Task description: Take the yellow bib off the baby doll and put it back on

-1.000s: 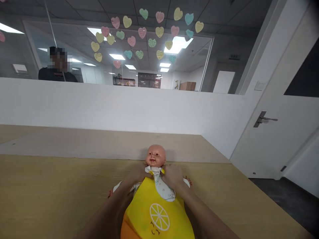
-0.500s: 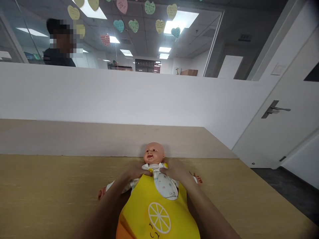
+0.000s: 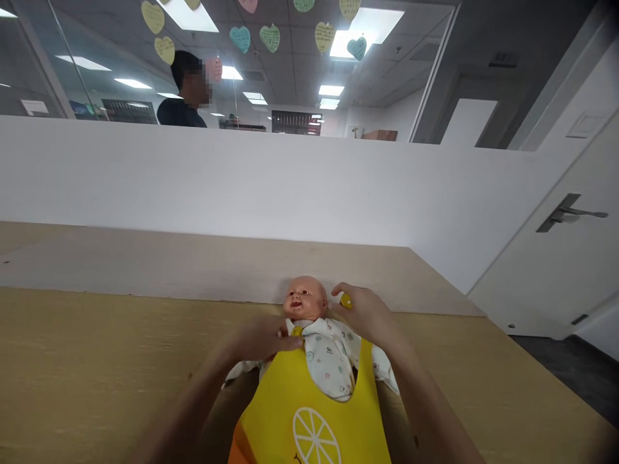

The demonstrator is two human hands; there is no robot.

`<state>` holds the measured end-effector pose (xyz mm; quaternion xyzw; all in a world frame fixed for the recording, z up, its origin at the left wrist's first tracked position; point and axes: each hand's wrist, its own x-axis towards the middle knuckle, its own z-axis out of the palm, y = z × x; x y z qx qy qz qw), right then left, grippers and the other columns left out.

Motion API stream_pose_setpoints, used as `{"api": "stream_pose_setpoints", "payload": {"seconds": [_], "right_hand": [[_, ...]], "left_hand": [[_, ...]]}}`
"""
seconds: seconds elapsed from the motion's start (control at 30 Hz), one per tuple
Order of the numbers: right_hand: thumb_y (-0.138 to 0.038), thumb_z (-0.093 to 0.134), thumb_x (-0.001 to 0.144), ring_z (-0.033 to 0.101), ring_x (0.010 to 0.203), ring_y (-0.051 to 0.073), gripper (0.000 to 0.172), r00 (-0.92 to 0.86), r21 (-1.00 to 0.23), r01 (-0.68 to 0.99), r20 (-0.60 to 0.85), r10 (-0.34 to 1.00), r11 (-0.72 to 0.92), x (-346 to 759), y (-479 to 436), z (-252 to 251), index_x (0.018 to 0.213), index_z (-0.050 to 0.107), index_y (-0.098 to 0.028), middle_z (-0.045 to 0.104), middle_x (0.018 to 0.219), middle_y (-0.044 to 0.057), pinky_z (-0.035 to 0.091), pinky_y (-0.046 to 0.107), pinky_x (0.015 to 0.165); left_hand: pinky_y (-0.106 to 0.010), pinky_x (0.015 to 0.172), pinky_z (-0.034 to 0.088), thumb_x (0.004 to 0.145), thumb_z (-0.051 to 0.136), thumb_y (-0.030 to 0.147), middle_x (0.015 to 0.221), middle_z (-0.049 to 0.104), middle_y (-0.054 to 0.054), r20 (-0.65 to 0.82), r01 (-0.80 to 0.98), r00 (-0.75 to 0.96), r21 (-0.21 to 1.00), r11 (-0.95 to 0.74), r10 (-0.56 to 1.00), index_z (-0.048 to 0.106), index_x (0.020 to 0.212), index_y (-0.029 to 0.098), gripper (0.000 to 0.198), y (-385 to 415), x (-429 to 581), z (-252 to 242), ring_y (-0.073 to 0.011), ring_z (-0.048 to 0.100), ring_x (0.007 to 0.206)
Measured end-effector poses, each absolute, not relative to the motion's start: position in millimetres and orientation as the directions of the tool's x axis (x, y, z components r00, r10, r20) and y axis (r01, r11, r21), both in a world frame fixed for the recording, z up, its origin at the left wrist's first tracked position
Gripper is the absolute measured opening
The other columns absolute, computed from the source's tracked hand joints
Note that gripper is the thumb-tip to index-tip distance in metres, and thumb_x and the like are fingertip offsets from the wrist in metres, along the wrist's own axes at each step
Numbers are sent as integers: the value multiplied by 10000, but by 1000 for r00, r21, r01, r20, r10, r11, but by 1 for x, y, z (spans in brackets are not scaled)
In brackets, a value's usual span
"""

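A doll [image 3: 305,298] in white patterned clothes lies face up on the wooden table, its head near the back. Over its front lies a yellow bib [image 3: 290,386] with a white citrus slice. My left hand [image 3: 264,338] is closed on the bib's left strap beside the doll's neck. Raised to the right of the doll's head, my right hand [image 3: 362,309] pinches the yellow end of the bib's other strap between thumb and fingers. The doll's hands are not visible.
The wooden table [image 3: 97,361] meets a pale board and a white wall [image 3: 217,180]. Behind glass above, a person [image 3: 181,96] stands among heart-shaped notes. A door with a handle [image 3: 561,212] is at the right.
My right hand has moved up and right from the doll's chest, lifting the bib's strap end. My left hand stays near the neck. The view has shifted slightly, and the person behind the glass moved right.
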<state>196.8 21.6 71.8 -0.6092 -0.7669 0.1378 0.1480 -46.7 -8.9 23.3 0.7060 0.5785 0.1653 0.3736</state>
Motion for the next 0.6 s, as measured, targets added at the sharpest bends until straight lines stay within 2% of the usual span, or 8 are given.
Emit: {"api": "stream_pose_setpoints", "payload": {"seconds": [0.07,0.13,0.27,0.43,0.53,0.6], "right_hand": [[-341,583,848,580,765,158,239,-238,-405,882,58,970,240,197,22,69,1057,646,-244,663,842,20,309,240,615],[-317,576,845,580,741,151,220,-249,-416,875,51,967,247,198,22,68,1039,653,-249,665,840,13,316,239,621],[-312,591,832,578,720,147,185,-218,-444,859,132,967,254,199,25,68,986,670,-248,673,829,4,339,246,648],[-320,576,865,594,809,165,192,-10,-535,803,430,903,263,203,39,63,1014,650,-224,668,891,11,383,269,750],[-383,551,881,599,852,182,330,53,-588,743,526,849,319,207,49,54,1156,594,-205,640,1043,56,421,289,779],[-416,546,880,586,968,220,457,27,-554,763,543,839,333,207,52,49,1274,524,-186,564,1225,119,436,316,820]], "left_hand": [[-247,506,271,633,707,390,580,530,31,-195,698,297,712,-73,935,558,697,202,248,-12,-40,27,-147,476,552],[-235,521,267,604,696,283,628,488,52,-188,657,340,748,-90,922,523,724,208,223,-16,-41,37,-129,437,587],[-215,519,266,630,678,274,635,441,76,-172,540,366,840,-58,915,496,774,215,239,-25,-56,62,-103,394,583],[-195,478,301,653,654,290,621,491,82,-125,416,246,909,11,961,471,819,218,257,-17,-69,60,-87,422,532],[-188,446,313,662,660,332,609,510,82,-42,286,110,958,9,993,473,884,224,309,0,-69,42,-86,448,491],[-185,443,326,668,660,348,601,524,81,-15,225,-3,974,15,1000,476,930,227,343,12,-68,29,-88,467,475]]}}
